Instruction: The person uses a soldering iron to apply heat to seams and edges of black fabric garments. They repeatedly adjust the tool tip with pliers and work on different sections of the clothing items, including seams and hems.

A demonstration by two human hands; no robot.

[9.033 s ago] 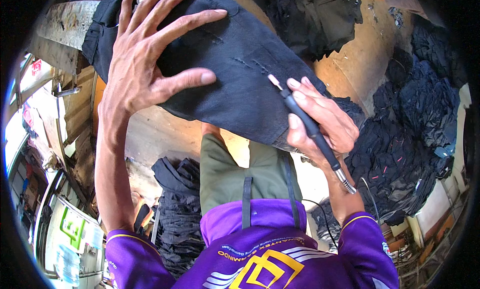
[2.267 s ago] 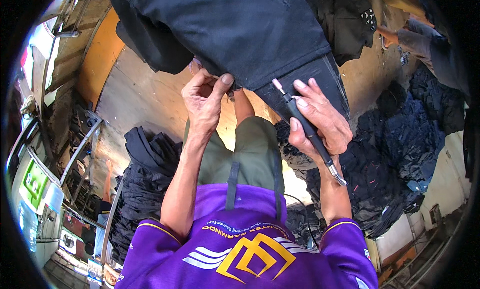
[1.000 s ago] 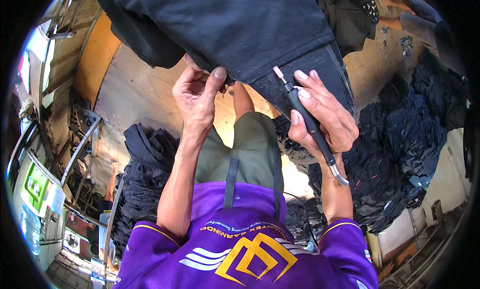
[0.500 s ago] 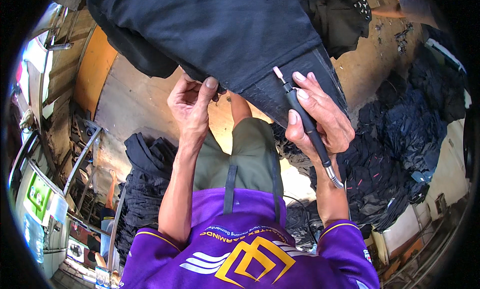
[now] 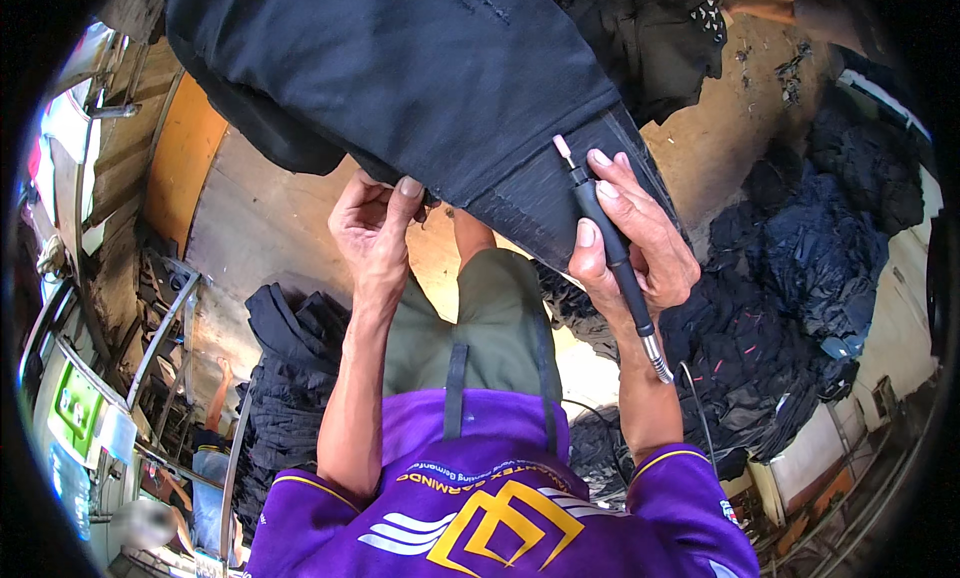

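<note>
A large dark navy garment piece [image 5: 400, 88] stretches across the upper middle, with a seam line and a worn, scuffed band near its right end. My left hand [image 5: 373, 223] pinches its lower edge between thumb and fingers. In my right hand [image 5: 645, 238] lies a slim black rotary grinding pen [image 5: 608, 233], its small pink tip pointing up and left over the scuffed band. A metal spring sleeve and cable run from its lower end. Whether the tip touches the cloth I cannot tell.
Dark cloth heaps lie at the right [image 5: 780, 278] and at the lower left [image 5: 290, 368]. Another black garment [image 5: 650, 38] hangs at the top right, near another person's arm [image 5: 765, 10]. Brown board flooring [image 5: 265, 208] spreads beneath. Metal racks [image 5: 165, 333] stand at the left.
The garment and my left hand have shifted slightly left. My right hand keeps the grinding pen in nearly the same pose, and its cable now shows beside my forearm.
</note>
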